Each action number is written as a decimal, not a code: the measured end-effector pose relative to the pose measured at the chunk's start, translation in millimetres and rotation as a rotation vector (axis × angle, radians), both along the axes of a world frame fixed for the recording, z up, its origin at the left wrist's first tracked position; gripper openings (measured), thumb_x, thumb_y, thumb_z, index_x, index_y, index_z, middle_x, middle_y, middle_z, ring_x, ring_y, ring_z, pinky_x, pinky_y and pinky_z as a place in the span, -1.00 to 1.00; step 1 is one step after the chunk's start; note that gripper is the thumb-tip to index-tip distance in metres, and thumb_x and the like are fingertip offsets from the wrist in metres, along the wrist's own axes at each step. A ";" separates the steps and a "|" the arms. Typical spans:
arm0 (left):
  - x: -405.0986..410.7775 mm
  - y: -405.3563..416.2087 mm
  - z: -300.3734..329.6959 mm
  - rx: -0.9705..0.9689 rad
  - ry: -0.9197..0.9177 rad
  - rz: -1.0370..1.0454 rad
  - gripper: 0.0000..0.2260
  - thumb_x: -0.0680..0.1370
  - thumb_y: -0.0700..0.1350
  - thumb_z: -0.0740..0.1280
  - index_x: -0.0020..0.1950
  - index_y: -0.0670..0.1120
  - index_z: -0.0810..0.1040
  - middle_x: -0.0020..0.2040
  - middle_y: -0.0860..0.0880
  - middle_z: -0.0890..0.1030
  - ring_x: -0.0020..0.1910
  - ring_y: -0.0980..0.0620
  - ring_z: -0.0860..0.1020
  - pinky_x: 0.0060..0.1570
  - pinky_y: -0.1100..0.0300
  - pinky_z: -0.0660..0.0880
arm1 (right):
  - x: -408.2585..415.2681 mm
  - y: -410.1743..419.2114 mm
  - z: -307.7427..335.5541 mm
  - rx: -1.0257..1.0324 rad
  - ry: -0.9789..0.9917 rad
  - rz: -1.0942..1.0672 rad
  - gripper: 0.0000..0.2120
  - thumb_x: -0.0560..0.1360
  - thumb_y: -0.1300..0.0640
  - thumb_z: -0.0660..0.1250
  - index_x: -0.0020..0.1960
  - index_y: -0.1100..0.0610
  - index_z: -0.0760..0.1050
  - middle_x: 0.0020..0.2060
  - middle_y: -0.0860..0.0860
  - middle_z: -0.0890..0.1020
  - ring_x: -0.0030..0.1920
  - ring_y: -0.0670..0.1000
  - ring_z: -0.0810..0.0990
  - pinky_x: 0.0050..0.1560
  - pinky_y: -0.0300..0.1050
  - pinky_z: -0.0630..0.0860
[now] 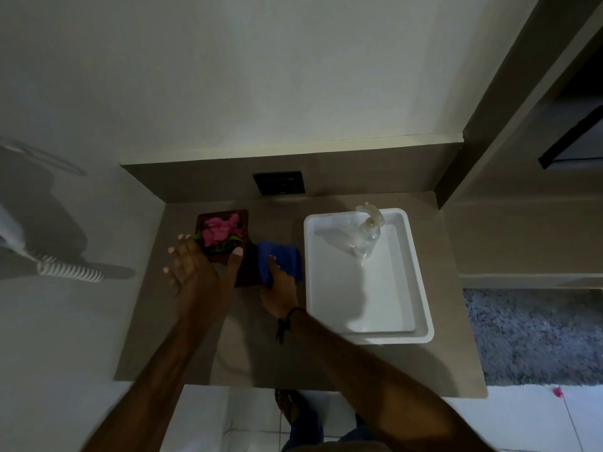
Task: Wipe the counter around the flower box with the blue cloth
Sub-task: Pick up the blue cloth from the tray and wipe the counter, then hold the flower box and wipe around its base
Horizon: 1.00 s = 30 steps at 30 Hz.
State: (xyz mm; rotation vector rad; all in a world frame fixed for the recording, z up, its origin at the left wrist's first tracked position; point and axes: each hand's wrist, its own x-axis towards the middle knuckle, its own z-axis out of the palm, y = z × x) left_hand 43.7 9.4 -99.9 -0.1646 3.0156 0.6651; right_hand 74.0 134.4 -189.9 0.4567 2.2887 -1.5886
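A dark wooden flower box [225, 215] filled with pink petals sits on the brown counter [182, 321], at its back left. My left hand [195, 269] grips the near side of the box, thumb on its right corner and fingers spread along its left edge. The blue cloth [284, 257] lies bunched on the counter just right of the box. My right hand [279, 288] presses down on the cloth and holds its near edge.
A white rectangular tray [421, 288] holding a clear glass bottle [367, 234] stands to the right of the cloth. A black wall socket [279, 183] is on the backsplash. A white coiled cord [70, 272] hangs at the left wall. A grey rug [535, 334] lies at right.
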 end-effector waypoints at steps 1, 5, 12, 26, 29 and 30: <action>0.6 -0.1 0.6 0.006 -0.004 0.000 -0.06 0.47 0.43 0.13 0.62 -0.10 -0.14 0.66 -0.13 -0.05 0.64 -0.11 -0.13 0.57 -0.14 -0.21 | -0.6 -0.8 3.6 -0.054 0.005 -0.050 -0.37 0.57 0.32 0.17 0.59 0.11 0.06 0.39 0.21 0.44 0.31 0.25 0.48 0.31 0.06 0.44; 2.3 0.6 2.3 -0.008 -0.023 -0.015 -0.04 0.47 0.45 0.09 0.62 -0.13 -0.17 0.66 -0.13 -0.08 0.64 -0.11 -0.15 0.57 -0.15 -0.22 | -12.7 -6.3 38.3 -0.318 0.138 -0.234 -0.48 0.54 0.33 0.22 0.49 0.12 0.32 0.23 0.19 0.59 0.17 0.16 0.60 0.21 0.01 0.57; 0.5 -0.5 0.1 -0.002 -0.025 -0.006 -0.04 0.45 0.45 0.09 0.62 -0.11 -0.17 0.67 -0.13 -0.08 0.64 -0.12 -0.15 0.57 -0.15 -0.22 | 10.3 -6.1 31.1 -0.089 0.174 -0.127 -0.36 0.52 0.39 0.22 0.55 0.10 0.19 0.33 0.12 0.51 0.27 0.10 0.53 0.27 -0.22 0.48; 0.0 -0.5 -4.1 -0.138 -0.054 -0.057 -0.10 0.49 0.43 0.04 0.64 -0.08 -0.12 0.66 -0.18 -0.14 0.63 -0.20 -0.18 0.56 -0.25 -0.18 | -23.1 -1.2 25.1 -0.054 -0.072 -0.139 -0.47 0.53 0.27 0.20 0.49 0.09 0.31 0.31 0.18 0.52 0.22 0.20 0.54 0.14 -0.03 0.46; -1.4 -6.5 -9.6 -0.259 -0.058 -0.106 -0.11 0.44 0.46 -0.07 0.64 -0.03 -0.07 0.65 -0.22 -0.15 0.62 -0.26 -0.20 0.55 -0.29 -0.15 | -22.8 9.1 48.9 -0.170 -0.067 -0.168 -0.57 0.51 0.29 0.23 0.37 0.19 0.46 0.00 0.21 0.63 -0.08 0.11 0.55 -0.10 -0.04 0.48; -1.1 -7.0 -11.2 -0.271 -0.051 -0.106 -0.09 0.43 0.47 -0.10 0.64 -0.03 -0.07 0.65 -0.22 -0.13 0.62 -0.26 -0.18 0.54 -0.29 -0.15 | -23.5 14.4 58.6 -0.241 -0.062 -0.184 -0.61 0.50 0.31 0.25 0.33 0.25 0.49 -0.03 0.25 0.65 -0.12 0.11 0.56 -0.14 -0.05 0.49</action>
